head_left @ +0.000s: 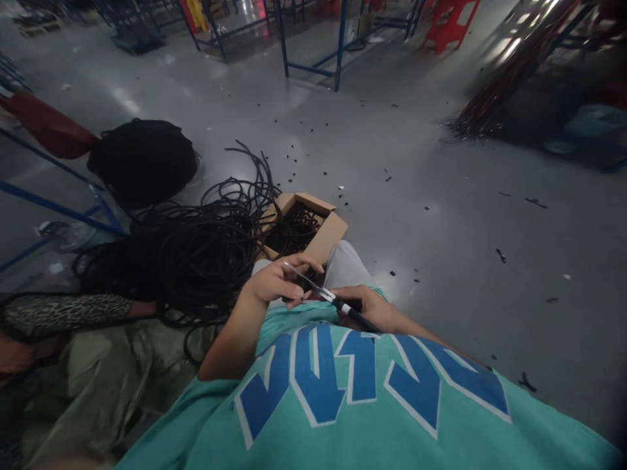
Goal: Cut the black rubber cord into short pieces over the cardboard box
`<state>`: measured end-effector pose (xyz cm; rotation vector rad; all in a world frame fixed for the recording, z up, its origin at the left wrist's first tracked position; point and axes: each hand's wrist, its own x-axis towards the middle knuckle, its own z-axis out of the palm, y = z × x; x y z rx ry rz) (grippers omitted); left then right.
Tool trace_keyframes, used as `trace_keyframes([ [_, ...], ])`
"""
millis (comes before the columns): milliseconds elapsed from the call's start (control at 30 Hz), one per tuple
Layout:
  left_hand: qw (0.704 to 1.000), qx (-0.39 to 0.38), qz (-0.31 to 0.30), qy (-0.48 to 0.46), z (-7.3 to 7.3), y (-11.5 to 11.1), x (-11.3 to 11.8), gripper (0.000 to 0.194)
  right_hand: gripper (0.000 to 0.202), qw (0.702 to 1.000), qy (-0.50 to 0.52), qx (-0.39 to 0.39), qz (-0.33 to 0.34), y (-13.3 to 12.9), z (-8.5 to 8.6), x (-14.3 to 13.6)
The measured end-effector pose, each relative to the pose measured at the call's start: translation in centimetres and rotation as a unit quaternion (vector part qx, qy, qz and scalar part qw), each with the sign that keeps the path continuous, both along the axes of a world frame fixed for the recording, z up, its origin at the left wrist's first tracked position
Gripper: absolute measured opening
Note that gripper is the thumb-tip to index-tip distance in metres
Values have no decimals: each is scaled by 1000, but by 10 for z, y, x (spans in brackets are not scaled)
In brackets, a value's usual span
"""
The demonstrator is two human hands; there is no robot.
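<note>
My right hand (pixel 365 305) is wrapped around the black handle of a pair of scissors (pixel 327 295) with pale bands near the blades. The thin silver blades point up and left, across my left hand (pixel 281 282). My left index finger stretches over the blades, while the thumb and lower fingers close together around a small dark thing I cannot make out. Just beyond my hands, between my knees, stands an open cardboard box (pixel 329 240) holding many short black pieces (pixel 300 225). A heap of long black tubing (pixel 196 251) lies left of the box, some strands reaching over its edge.
Beside me on the left sits another person, with a patterned sleeve (pixel 68 312) showing. A round black bundle (pixel 143 162) stands behind the tubing. Blue metal frames (pixel 337 46) and a red stool (pixel 448 26) stand farther off. Small black scraps litter the grey floor (pixel 441 241).
</note>
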<state>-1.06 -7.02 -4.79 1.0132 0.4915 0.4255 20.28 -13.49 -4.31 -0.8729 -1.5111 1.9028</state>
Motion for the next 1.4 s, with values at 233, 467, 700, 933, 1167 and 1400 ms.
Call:
trace_keyframes([
  [233,994,61,-36,83,15,9,-4,47,40,999,4,-35,-4,-1,-1,0],
  [467,984,102,-58,135,31,16,-5,41,35,999,-1,-32,3,0,1,1],
  [700,977,126,-55,162,38,18,-7,43,32,999,9,-42,16,1,-9,4],
  [933,995,50,-9,89,18,12,3,51,43,998,-2,-41,50,9,-13,17],
  [1167,998,17,-11,57,10,8,7,53,47,997,13,-15,76,14,-11,18],
  [1400,997,23,-15,69,15,4,12,49,42,997,-2,1,83,17,1,17],
])
